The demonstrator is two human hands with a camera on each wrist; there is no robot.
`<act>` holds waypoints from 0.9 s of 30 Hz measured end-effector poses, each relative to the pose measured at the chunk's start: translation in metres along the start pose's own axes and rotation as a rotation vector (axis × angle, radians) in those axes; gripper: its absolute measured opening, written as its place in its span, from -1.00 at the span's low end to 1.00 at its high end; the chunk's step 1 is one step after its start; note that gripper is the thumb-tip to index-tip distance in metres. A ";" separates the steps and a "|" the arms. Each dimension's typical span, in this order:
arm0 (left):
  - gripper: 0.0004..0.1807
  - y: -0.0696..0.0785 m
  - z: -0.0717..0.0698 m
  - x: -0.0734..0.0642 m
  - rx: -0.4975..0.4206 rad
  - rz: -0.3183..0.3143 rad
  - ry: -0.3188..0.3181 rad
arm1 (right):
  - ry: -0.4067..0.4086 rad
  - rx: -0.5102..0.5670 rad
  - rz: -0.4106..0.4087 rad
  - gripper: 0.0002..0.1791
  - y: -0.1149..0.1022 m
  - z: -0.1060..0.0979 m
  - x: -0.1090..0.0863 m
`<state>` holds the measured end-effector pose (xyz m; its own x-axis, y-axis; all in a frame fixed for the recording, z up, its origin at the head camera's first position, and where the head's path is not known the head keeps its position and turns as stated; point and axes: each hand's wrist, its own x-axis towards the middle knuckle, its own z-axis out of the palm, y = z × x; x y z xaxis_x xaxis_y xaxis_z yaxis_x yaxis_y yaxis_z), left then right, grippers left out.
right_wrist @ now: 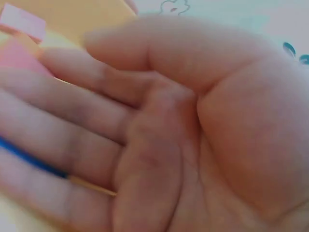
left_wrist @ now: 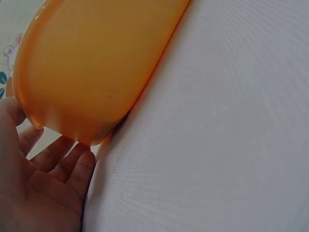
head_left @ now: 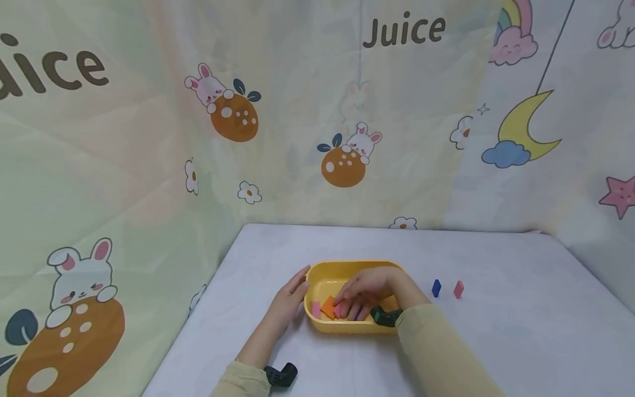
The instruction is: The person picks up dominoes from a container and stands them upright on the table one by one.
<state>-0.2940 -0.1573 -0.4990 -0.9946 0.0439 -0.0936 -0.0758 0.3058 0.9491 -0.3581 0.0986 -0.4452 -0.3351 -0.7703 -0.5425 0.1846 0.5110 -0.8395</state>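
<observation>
Tray (head_left: 342, 327) of yellow plastic, set on white tabletop (head_left: 496, 342) between left hand (head_left: 288, 300) and right hand (head_left: 367, 286). Probably well along: inside, toward the near left, a small pink block (head_left: 316, 310), an orange block (head_left: 328, 306) and a blue sliver (right_wrist: 29, 158) between right fingers. Left out, to the right of the tray: dark blue piece (head_left: 436, 288) and upright pink piece (head_left: 458, 289), apart from each other. Left fingers loosely bent, touching the end wall from outside; right fingers extended, slightly spread, no clear grip. In the way: right hand and black wrist device (head_left: 386, 317), hiding part of the contents.
</observation>
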 end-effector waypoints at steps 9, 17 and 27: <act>-0.54 0.002 0.000 0.000 0.014 -0.008 0.006 | 0.274 -0.076 -0.094 -0.69 0.006 -0.004 0.003; -0.52 0.000 0.001 0.001 0.023 -0.008 0.015 | 0.442 -0.189 -0.042 -0.78 0.009 -0.004 0.006; -0.53 0.001 0.002 0.001 0.019 -0.014 0.016 | 0.505 -0.351 0.000 -0.82 0.003 0.007 0.002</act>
<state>-0.2954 -0.1555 -0.4992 -0.9945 0.0244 -0.1022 -0.0889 0.3242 0.9418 -0.3515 0.0953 -0.4491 -0.7476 -0.5380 -0.3894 -0.1016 0.6721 -0.7335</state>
